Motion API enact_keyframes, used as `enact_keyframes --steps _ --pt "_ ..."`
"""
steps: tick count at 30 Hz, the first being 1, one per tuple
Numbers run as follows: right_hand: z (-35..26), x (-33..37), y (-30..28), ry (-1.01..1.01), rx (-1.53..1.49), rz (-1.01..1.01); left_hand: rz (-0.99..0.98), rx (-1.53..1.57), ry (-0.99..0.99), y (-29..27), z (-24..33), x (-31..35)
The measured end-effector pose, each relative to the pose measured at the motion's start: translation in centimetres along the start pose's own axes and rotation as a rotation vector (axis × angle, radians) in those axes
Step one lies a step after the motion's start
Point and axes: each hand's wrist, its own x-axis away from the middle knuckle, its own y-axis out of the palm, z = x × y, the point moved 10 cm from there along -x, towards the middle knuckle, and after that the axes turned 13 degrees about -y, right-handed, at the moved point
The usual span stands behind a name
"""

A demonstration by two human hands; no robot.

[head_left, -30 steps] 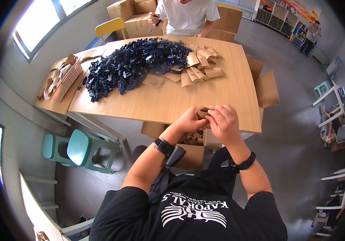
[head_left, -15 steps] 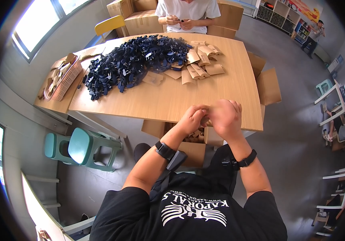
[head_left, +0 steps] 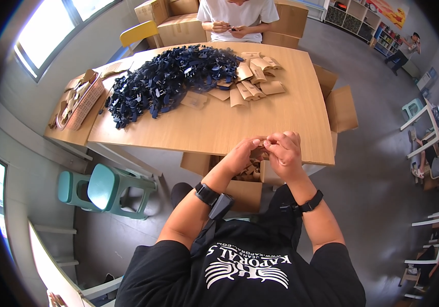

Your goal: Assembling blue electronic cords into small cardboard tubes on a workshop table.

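Observation:
Close together over the table's front edge, my left hand (head_left: 241,154) and my right hand (head_left: 285,154) meet at the fingertips, both with curled fingers. Whatever they pinch is mostly hidden; only a small brownish sliver shows between them, too little to name. Beyond them on the wooden table (head_left: 204,135) lies a large heap of small dark blue plastic pieces (head_left: 163,82). Brown paper pillow boxes (head_left: 272,88) are piled at the heap's right side. A flat brown packet (head_left: 194,100) rests at the heap's near edge.
Below my hands stands an open carton (head_left: 244,195) with brown pieces inside. A pink basket (head_left: 87,105) of brown packets sits at the table's left end. Another open carton (head_left: 343,108) is at the right. Across the table, a person (head_left: 237,20) handles something small. Green stools (head_left: 119,189) stand lower left.
My right hand, blurred earlier, has turned and lowered slightly, its fingers now meeting my left fingertips. The left hand has barely shifted. In the background, a standing person has moved a little.

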Motion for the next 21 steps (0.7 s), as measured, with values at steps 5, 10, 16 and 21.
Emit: enact_keyframes --steps 5,10,16,21 --pt "0.7 0.7 -0.4 0.031 0.05 0.063 0.039 0.042 -0.058 0.2 -0.4 -0.1" --pt "0.8 1.7 0.2 0.108 0.01 0.06 0.034 -0.003 -0.005 0.8 0.0 0.0" --pt "-0.3 2.2 1.2 0.213 -0.205 -0.039 -0.008 -0.008 0.05 1.9 -1.5 1.0" --pt "-3.4 1.5 0.2 0.048 -0.283 -0.169 -0.209 0.275 0.009 4.0 -1.5 3.7"
